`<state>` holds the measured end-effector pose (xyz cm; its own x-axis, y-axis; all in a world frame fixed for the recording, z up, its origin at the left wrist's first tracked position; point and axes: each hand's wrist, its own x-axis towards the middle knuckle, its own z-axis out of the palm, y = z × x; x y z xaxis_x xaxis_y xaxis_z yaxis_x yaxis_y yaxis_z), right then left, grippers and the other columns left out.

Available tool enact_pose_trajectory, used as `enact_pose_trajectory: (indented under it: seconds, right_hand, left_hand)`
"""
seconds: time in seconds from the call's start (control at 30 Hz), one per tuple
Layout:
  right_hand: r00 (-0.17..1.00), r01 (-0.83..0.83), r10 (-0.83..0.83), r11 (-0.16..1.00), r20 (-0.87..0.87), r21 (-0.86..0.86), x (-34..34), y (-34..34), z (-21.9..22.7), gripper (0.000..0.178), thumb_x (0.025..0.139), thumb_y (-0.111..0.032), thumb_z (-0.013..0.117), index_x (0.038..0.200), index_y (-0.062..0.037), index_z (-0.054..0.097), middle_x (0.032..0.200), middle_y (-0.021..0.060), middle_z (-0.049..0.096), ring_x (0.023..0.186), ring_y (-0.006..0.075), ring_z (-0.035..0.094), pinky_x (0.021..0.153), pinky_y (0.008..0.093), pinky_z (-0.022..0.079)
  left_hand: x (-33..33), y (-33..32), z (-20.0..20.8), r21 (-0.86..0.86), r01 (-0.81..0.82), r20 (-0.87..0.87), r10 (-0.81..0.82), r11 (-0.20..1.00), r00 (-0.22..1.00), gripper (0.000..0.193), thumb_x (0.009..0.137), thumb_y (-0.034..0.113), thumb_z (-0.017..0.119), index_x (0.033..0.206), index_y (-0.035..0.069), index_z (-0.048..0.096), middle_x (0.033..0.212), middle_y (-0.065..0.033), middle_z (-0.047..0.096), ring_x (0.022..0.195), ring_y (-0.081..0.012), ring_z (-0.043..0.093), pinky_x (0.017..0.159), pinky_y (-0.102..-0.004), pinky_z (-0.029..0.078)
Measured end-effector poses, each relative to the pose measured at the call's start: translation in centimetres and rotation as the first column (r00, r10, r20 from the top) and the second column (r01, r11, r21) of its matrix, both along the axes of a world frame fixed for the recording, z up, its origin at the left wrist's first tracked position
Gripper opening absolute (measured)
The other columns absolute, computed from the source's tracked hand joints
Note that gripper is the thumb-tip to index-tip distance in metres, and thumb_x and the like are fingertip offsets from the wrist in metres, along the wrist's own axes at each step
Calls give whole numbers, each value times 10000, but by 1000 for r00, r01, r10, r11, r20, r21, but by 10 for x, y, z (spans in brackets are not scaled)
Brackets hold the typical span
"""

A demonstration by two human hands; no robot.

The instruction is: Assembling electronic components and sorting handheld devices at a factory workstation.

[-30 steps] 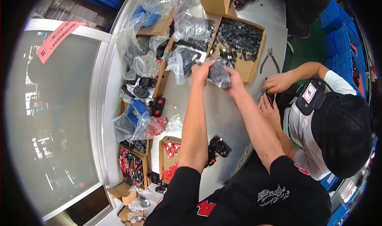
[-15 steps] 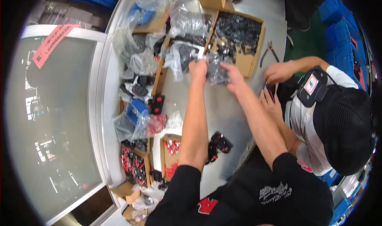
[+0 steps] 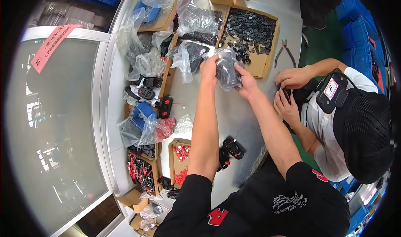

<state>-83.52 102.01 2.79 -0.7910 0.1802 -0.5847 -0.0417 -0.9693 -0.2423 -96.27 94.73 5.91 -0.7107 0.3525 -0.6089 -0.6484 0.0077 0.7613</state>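
Observation:
Between my two hands hangs a clear plastic bag with dark parts inside. My left hand grips its left side, thumb on top. On the right side of the bag, my right hand is closed round the plastic. Just beyond it lies a shallow cardboard box with many small black parts. Another plastic bag of dark parts rests left of my left hand.
A co-worker handles a small dark piece at the right. Pliers lie near the box. Black devices sit by my left forearm. A small carton holds red parts. Plastic bags crowd the left side.
The bag in my hands has shifted slightly and now hangs a little lower and fuller between them. The co-worker's hands have moved only a little.

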Motion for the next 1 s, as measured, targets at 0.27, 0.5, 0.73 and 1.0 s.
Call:
enact_pose_trajectory:
  seconds: [0.27, 0.5, 0.73, 1.0]
  right_hand:
    - [999, 1, -17, 895, 31, 446, -2, -10, 5, 186, 907, -102, 596, 1075, -40, 645, 985, 43, 687, 865, 167, 662, 799, 328, 534]
    - [990, 133, -137, 915, -17, 381, 1, 0, 1, 204, 841, -76, 647, 1036, -18, 656, 947, 40, 672, 858, 134, 616, 792, 282, 478]
    - [981, 178, -192, 875, -16, 451, 2, -6, -4, 180, 814, -52, 654, 993, -27, 659, 909, 33, 671, 813, 140, 624, 762, 282, 489]
    - [989, 118, -140, 604, -41, 788, 31, 8, 0, 231, 767, -12, 637, 996, -20, 664, 879, -14, 651, 751, 84, 577, 714, 250, 470]
  left_hand:
    - [9, -44, -24, 183, 213, 7, -218, 960, 976, 239, 857, 151, 638, 1050, 11, 650, 1020, -87, 679, 906, -199, 641, 794, -333, 517]
    - [11, -22, -25, 270, 8, 173, -57, 963, 983, 224, 781, 48, 683, 977, -53, 648, 921, -117, 678, 801, -208, 658, 727, -337, 538]
    - [8, -27, -40, 317, 27, 57, -47, 948, 997, 266, 758, 23, 666, 1012, -49, 641, 934, -104, 669, 821, -205, 640, 754, -330, 515]
    - [29, -21, -4, 372, 284, -34, -293, 883, 955, 380, 798, 83, 567, 1165, -7, 604, 1119, -93, 653, 1065, -214, 582, 991, -363, 400]
